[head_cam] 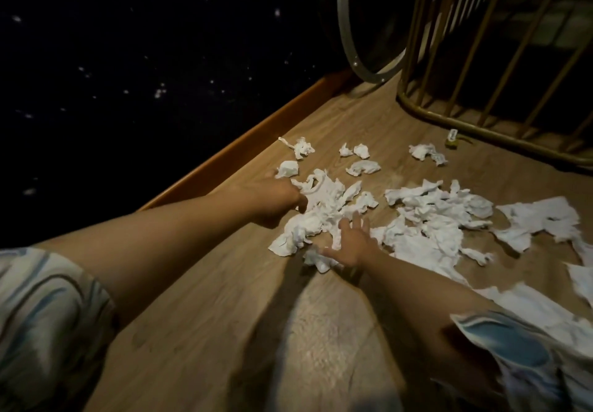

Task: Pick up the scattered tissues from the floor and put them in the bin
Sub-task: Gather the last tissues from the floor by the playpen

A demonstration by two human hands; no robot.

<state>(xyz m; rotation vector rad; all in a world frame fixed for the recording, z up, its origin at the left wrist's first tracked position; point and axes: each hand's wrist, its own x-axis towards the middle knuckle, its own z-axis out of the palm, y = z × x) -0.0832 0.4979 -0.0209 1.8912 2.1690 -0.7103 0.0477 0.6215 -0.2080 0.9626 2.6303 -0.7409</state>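
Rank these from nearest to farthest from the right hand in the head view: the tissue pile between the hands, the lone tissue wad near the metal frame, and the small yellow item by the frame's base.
From the right hand:
1. Tissue pile, touching its fingers, just ahead.
2. Lone tissue wad, farther ahead and to the right.
3. Small yellow item, beyond that wad, beside the metal frame.

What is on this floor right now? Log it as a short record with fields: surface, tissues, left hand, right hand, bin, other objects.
surface: brown wood-grain floor
tissues: crumpled white paper tissues, scattered, many still down
left hand: left hand closed on the white tissue clump
right hand: right hand open, fingers spread over the same clump
bin: not identifiable in view
other objects: gold metal bar frame; silver metal hoop; dark speckled wall
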